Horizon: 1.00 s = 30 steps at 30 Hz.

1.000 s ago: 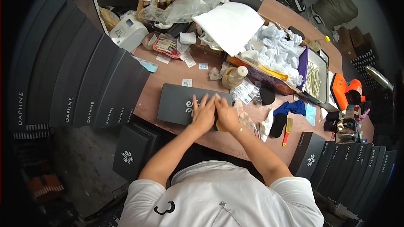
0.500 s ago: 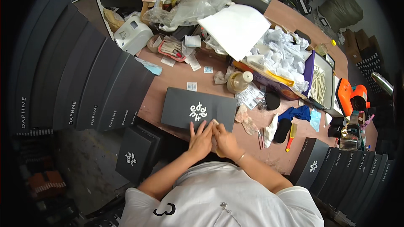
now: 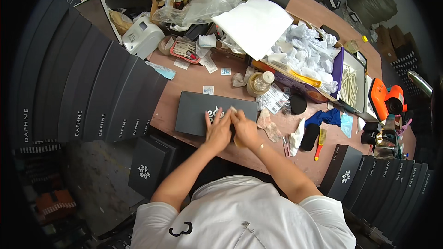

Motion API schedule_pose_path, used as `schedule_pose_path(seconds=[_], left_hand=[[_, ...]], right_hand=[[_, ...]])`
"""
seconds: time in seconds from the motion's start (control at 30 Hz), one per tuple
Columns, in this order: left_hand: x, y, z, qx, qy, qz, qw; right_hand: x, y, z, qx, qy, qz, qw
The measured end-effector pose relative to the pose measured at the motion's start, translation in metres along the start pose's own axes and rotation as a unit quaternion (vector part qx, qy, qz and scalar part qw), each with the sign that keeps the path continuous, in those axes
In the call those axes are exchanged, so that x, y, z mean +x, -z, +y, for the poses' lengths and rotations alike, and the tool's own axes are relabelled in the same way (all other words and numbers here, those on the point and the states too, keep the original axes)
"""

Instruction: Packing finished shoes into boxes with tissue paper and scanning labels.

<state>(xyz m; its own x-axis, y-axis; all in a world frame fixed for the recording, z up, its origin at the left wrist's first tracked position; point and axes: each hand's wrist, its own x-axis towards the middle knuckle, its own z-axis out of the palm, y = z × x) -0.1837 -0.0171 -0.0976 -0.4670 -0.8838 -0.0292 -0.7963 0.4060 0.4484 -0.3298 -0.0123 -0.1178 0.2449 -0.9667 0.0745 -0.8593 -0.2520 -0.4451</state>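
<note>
A dark grey shoebox [image 3: 191, 110] with white lettering on its lid lies closed on the pinkish table before me. My left hand [image 3: 218, 131] rests on the lid, fingers spread, partly covering the lettering. Beside it my right hand [image 3: 244, 129] is closed round a pale beige cloth [image 3: 233, 109], whose tip touches the lid by my left fingertips. The rest of the cloth is mostly hidden in my palm. Just beyond the box stands a squat bottle [image 3: 260, 84] with a white cap, and a crumpled stained cloth [image 3: 269, 126] lies at its right.
Stacked dark shoeboxes [image 3: 92, 83] rise on the left, more [image 3: 369, 180] at the right. Behind are a purple-sided box of crumpled white paper [image 3: 307, 50], a white label printer [image 3: 143, 37] and a tray of sticks [image 3: 350, 90]. A yellow-red brush [image 3: 320, 144] lies to the right.
Both hands have moved further up the lid, away from my body, with the cloth in the right one. My left fingers now cover more of the lettering. The view has shifted slightly.
</note>
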Motion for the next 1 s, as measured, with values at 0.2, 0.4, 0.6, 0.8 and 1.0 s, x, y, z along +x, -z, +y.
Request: schedule_pose_path(seconds=[0.2, 0.4, 0.6, 0.8, 1.0], left_hand=[[-0.031, -0.022, 0.009, 0.018, -0.009, -0.022, 1.000], [0.001, -0.008, 0.009, -0.010, -0.015, -0.001, 1.000], [-0.029, -0.005, 0.011, -0.005, -0.012, -0.062, 0.998], [0.002, 0.012, -0.007, 0.031, 0.014, -0.008, 0.999], [-0.014, -0.010, 0.007, 0.033, -0.009, -0.028, 0.999]], right_hand=[[-0.041, 0.000, -0.004, 0.038, -0.022, -0.034, 0.998], [-0.016, 0.005, 0.003, 0.021, -0.039, -0.003, 0.999], [-0.047, -0.011, -0.003, 0.025, -0.035, -0.013, 0.999], [0.008, -0.008, -0.009, 0.035, -0.017, 0.019, 0.999], [-0.024, 0.000, -0.007, 0.056, -0.037, -0.009, 0.998]])
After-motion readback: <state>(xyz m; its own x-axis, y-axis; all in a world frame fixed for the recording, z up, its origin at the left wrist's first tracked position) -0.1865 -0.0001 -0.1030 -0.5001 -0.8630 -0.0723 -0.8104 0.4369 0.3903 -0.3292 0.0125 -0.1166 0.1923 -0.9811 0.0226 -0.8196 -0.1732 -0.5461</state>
